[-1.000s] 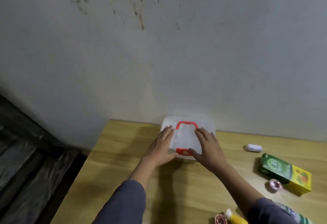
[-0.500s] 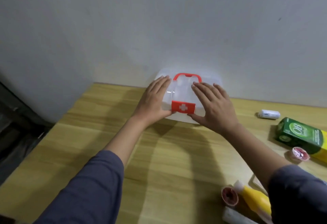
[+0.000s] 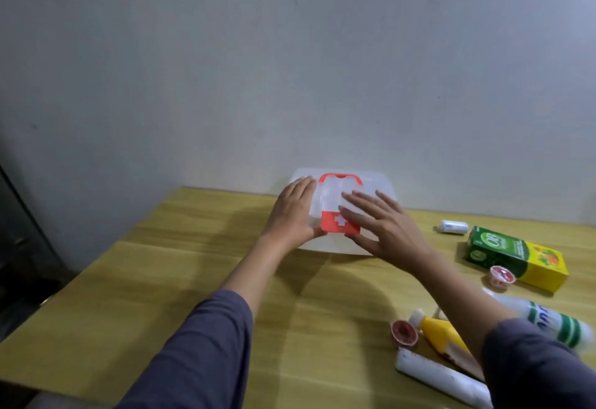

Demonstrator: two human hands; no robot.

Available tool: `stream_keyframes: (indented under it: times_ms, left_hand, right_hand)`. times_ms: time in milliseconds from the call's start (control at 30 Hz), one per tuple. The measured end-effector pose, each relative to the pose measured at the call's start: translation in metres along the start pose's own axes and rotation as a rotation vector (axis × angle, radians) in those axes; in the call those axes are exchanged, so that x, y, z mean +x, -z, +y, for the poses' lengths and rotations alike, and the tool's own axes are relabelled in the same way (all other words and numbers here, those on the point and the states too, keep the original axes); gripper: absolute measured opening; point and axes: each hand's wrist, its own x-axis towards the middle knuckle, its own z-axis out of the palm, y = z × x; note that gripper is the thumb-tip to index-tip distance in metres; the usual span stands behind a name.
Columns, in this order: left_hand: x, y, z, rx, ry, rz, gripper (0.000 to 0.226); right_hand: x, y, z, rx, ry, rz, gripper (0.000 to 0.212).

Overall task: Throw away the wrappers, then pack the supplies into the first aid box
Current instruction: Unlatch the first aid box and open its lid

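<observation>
A translucent first aid box [image 3: 377, 182] with a red handle and a red latch bearing a white cross stands closed at the back of the wooden table [image 3: 161, 295], against the wall. My left hand [image 3: 295, 211] presses flat on the lid's left side, thumb at the front edge. My right hand [image 3: 383, 228] lies on the lid's right side, fingers spread, thumb beside the red latch. To the right lie a small white roll [image 3: 454, 227], a green and yellow carton [image 3: 516, 257], a white bottle with green stripes [image 3: 548, 321], a yellow bottle [image 3: 442, 332] and a white tube [image 3: 442, 379].
Two small round red-lidded cups sit on the table, one [image 3: 501, 276] beside the carton, one [image 3: 404, 332] next to the yellow bottle. A grey wall rises straight behind the box. Left of the table the floor drops into dark clutter [image 3: 19, 247].
The camera view has tilted down and shifted, bringing more supplies into sight at the right. Both hands stay on the box lid; my right hand has slid slightly toward the red latch.
</observation>
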Motion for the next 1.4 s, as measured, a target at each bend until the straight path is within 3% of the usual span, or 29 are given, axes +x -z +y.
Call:
stream_keyframes:
  times_ms: [100,200,433,667,867,1000,1167,1400]
  left_hand:
    - [0.000,-0.001,0.002,-0.018,0.029,-0.005,0.101]
    - [-0.003,-0.002,-0.002,-0.076,0.060,-0.015,0.101]
    - [-0.013,-0.011,-0.009,-0.445,0.257,0.070,0.112]
    - [-0.007,-0.022,-0.009,-0.680,0.430,0.109,0.121]
    - [-0.003,-0.029,-0.011,-0.672,0.408,0.125,0.105]
    - [0.003,-0.025,-0.010,-0.625,0.490,0.075,0.126]
    - [0.011,-0.024,-0.012,-0.591,0.502,0.005,0.131]
    - [0.008,-0.024,-0.010,-0.665,0.462,0.080,0.107]
  right_hand:
    - [-0.003,-0.001,-0.008,0.039,0.002,0.031,0.042]
    - [-0.003,-0.006,-0.015,0.090,-0.024,0.075,0.049]
    - [0.005,-0.008,-0.016,0.325,-0.148,0.119,0.050]
    - [0.020,0.008,-0.001,0.397,-0.164,0.124,0.042]
    - [0.051,0.031,0.016,0.467,-0.232,0.184,0.028]
    - [0.067,0.037,0.024,0.439,-0.264,0.208,0.024]
    - [0.085,0.035,0.033,0.419,-0.303,0.266,0.023]
    - [0.115,0.032,0.054,0.367,-0.397,0.315,0.028]
